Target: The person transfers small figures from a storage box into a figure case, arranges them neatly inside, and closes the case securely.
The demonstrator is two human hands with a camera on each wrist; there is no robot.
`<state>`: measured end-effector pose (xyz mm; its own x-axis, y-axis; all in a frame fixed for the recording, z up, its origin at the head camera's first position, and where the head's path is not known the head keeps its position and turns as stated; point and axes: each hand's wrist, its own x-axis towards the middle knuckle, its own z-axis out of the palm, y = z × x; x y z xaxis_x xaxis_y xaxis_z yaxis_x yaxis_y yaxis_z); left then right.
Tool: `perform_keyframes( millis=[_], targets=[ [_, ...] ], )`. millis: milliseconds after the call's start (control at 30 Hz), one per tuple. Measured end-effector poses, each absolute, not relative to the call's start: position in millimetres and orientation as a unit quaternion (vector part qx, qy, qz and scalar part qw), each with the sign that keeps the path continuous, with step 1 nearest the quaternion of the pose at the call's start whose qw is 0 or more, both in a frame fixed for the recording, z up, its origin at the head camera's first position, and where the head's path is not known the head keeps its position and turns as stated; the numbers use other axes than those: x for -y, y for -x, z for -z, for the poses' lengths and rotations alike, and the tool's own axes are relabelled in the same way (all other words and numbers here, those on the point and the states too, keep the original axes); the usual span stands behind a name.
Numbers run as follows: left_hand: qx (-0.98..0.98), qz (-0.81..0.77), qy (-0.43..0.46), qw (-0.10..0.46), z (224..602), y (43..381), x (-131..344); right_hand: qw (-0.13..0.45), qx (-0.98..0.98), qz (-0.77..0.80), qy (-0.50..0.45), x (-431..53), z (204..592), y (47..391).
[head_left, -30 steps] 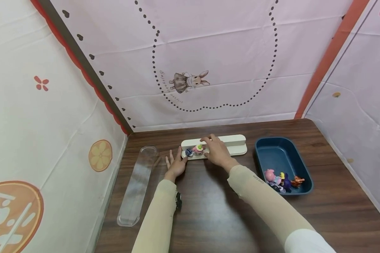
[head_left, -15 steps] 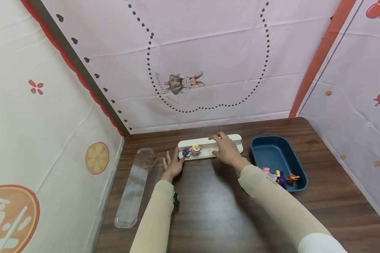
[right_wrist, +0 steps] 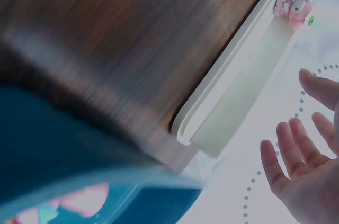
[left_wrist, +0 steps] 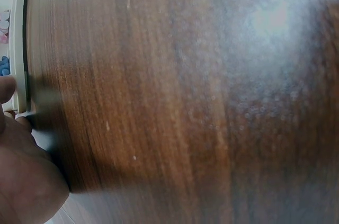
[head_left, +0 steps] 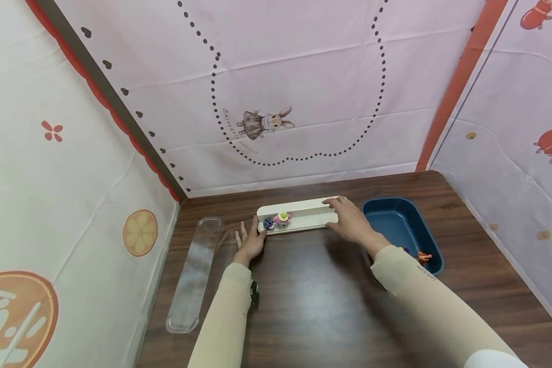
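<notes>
A long white display stand [head_left: 305,221] with a raised back step lies near the table's far edge. On its left end stand a small blue figurine [head_left: 268,223] and, beside it, a pink figurine [head_left: 282,219] with a yellow-green top. My left hand [head_left: 252,244] is at that left end, thumb and forefinger touching the corner and the other fingers spread. In the left wrist view, the thumb [left_wrist: 6,89] lies on the base's rim. Over the right end is my right hand [head_left: 351,221]. In the right wrist view its fingers are spread, with nothing between them.
Right of the stand, a dark blue tray [head_left: 393,225] holds several figurines, including an orange-striped one [head_left: 424,257]; my right forearm hides part of it. A clear plastic cover [head_left: 195,273] lies at the left. Printed cloth [head_left: 340,92] rises behind the brown wooden table [head_left: 294,301].
My right hand has moved right along the stand, from beside the pink figurine to the right end. My left hand stays at the left corner. The head view has shifted slightly.
</notes>
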<state>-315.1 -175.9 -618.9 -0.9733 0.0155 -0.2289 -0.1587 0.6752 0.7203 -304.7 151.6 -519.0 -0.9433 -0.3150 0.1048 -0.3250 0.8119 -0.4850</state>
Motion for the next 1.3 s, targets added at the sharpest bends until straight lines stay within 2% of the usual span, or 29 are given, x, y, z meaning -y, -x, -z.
perform_keyframes(
  millis=[167, 600, 867, 1133, 1300],
  targets=[
    [-0.908, -0.403, 0.038, 0.109, 628, 319, 179, 0.005, 0.954, -0.254, -0.162, -172, 514, 297],
    [-0.916, -0.382, 0.040, 0.111, 619, 316, 178, -0.009, 0.953, -0.274, -0.132, -231, 510, 274],
    [-0.916, -0.377, 0.041, 0.128, 641, 333, 182, -0.030, 0.954, -0.271, -0.122, -261, 510, 259],
    [-0.916, -0.386, 0.034, 0.106, 623, 319, 176, -0.118, 0.951, -0.258, -0.124, -269, 520, 247],
    [-0.912, -0.395, 0.031, 0.105, 623, 318, 176, -0.092, 0.960, -0.219, -0.146, -264, 527, 240]
  ],
)
